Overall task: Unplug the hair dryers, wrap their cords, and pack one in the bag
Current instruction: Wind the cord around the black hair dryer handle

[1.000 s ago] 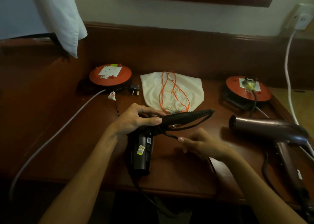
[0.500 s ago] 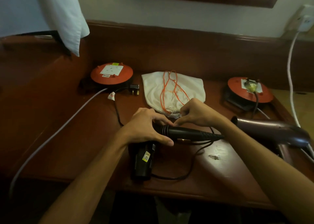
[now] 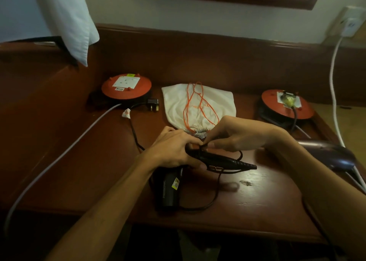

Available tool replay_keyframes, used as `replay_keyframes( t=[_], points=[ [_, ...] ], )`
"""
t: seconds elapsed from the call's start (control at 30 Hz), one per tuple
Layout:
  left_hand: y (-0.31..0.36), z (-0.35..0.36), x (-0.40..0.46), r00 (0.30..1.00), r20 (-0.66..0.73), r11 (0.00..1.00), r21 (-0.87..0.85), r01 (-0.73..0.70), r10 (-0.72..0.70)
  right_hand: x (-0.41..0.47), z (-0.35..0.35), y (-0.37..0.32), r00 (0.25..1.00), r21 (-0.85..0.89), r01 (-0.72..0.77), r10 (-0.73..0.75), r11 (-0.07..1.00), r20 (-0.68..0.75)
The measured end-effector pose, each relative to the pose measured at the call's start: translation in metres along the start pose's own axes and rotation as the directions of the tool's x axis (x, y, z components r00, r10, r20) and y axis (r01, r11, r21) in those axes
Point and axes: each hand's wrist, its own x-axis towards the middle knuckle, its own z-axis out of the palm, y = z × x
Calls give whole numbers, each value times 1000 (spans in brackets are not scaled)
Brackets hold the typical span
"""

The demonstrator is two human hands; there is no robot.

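Nearest to us, below our left hand (image 3: 174, 149), the barrel of the black hair dryer (image 3: 170, 189) lies on the tabletop (image 3: 257, 207), and its folded handle sticks out to the right under both hands. A loose loop of the black cord (image 3: 216, 189) hangs from the handle end and runs along the tabletop back toward the barrel.

Our left hand grips the dryer where handle meets body, fingers curled over it. Our right hand (image 3: 235, 135) pinches the cord right at the top of the handle, touching the left fingertips. One second ago this hand was low, in front of the handle, with the cord slack; now it has come over the handle to the far side, so we judge one more turn is being laid around it. Much cord is still free, so the wrapping is not finished.

Just beyond the hands lies the white drawstring bag (image 3: 198, 104) with orange strings, mouth toward us, not yet opened. Left of it the dryer's plug (image 3: 152, 104) lies out of the left orange reel (image 3: 126, 86). Far right of our right hand, the second hair dryer (image 3: 332, 153) appears still plugged into the right orange reel (image 3: 287, 104).
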Motion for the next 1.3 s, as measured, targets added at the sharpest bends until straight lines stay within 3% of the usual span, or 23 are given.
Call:
replay_keyframes(
  t=[0.17,0.37,0.47,0.57,0.63,0.73,0.87,0.97,1.07,1.17,1.3],
  points=[
    [0,-1,-6,996,-91,999,-54,4,-9,-24,5,2,998,9,-30,30,1000,48],
    [3,-1,-12,996,-86,983,-181,21,-37,-52,22,-7,982,63,-101,90,993,167],
    [1,-4,-13,994,-99,980,-196,34,-55,-55,23,-12,988,-7,-138,138,990,65],
    [-4,-5,-13,991,-117,979,-198,42,-66,-55,15,-7,951,-70,-238,218,969,-221],
    [-7,-5,-11,991,-109,978,-204,51,-75,-56,15,-1,909,-56,-284,250,957,-334],
    [-7,-4,-4,994,-101,966,-257,25,-53,-58,37,-9,913,14,-269,260,963,-315],
    [-4,-1,2,995,-95,960,-280,7,-35,-57,73,-26,966,65,-172,181,983,-183],
    [-12,1,4,998,-59,958,-287,-18,1,-55,90,-15,978,99,-110,126,989,-169],
    [-12,0,6,999,-42,961,-276,-24,13,-50,117,-2,957,128,-95,126,987,-262],
    [-4,1,5,999,-32,965,-263,-12,4,-44,146,6,912,218,-154,224,964,-344],
    [-8,0,2,999,-35,936,-351,-26,15,-39,165,19,831,82,-193,208,978,-516]
  ],
)
